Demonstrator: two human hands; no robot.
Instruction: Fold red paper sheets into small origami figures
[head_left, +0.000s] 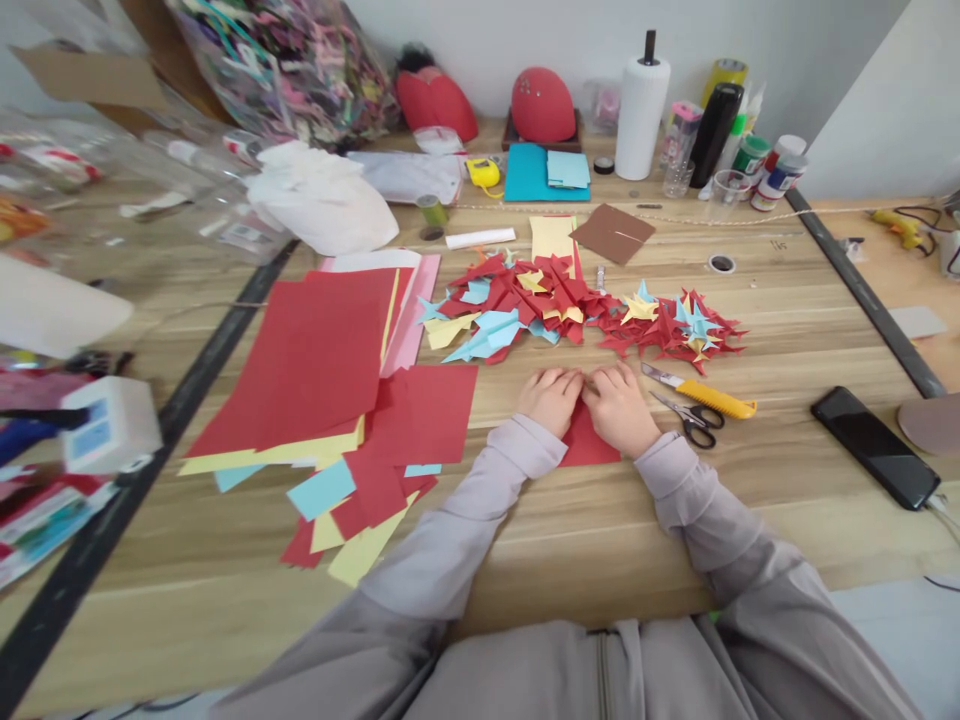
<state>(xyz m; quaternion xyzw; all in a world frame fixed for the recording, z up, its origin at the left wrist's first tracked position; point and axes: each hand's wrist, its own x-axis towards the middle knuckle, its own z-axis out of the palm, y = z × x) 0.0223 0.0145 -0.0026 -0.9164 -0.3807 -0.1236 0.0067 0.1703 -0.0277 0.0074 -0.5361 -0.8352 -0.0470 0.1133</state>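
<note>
Both hands meet over a small red paper sheet point(589, 440) on the wooden table. My left hand point(551, 398) has its fingers curled on the sheet's far left part. On the far right part, my right hand point(619, 405) presses with bent fingers, its fingertips close to those of the left. The hands cover the sheet's far end, so any fold there is hidden. Just beyond them lies a heap of folded paper pieces point(517, 300), red, blue and yellow, with star-like ones point(694, 325) at its right end. Black scissors point(697, 422) and a yellow utility knife point(712, 395) rest beside my right hand.
Large red sheets point(315, 350) and smaller cut papers point(375, 490) are piled on the left. A black phone point(874, 445) lies at the right. Along the back stand a white bottle point(642, 120), a yellow tape measure point(484, 174) and several jars. A white bag point(322, 200) sits back left.
</note>
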